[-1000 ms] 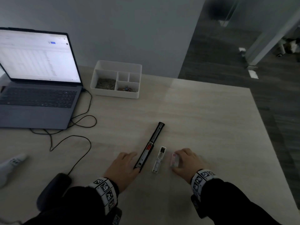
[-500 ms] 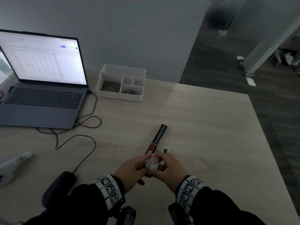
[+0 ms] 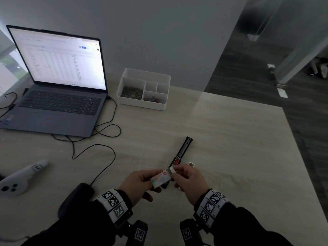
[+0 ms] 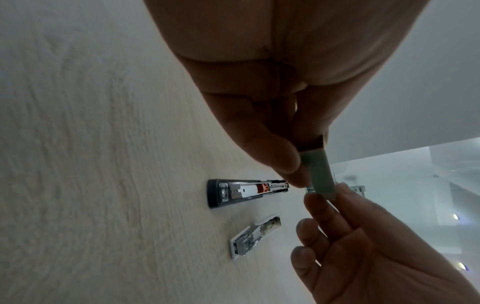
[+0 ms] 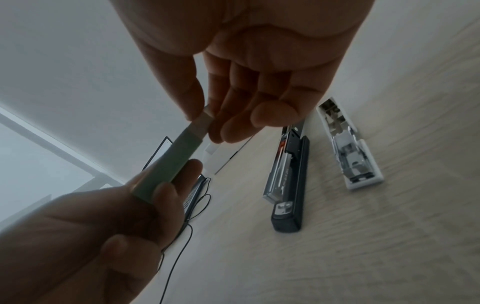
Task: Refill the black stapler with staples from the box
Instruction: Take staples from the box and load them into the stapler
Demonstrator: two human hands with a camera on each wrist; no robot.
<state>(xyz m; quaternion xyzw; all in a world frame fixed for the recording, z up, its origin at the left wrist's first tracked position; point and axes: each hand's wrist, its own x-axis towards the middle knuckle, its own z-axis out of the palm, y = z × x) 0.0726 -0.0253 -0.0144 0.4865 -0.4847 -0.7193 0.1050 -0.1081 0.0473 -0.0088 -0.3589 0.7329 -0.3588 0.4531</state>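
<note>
Staple box [image 3: 160, 178] gripped by left hand [image 3: 136, 185], right hand [image 3: 189, 180] pinching its flap, black stapler [image 3: 181, 153] just beyond

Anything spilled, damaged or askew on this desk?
Nothing stands out. The black stapler and a white stapler both lie opened flat on the table, apart; left hand and right hand hold the staple box.

Black stapler [image 3: 180, 153] lies opened flat on table; staple box [image 3: 160, 179] held above
</note>
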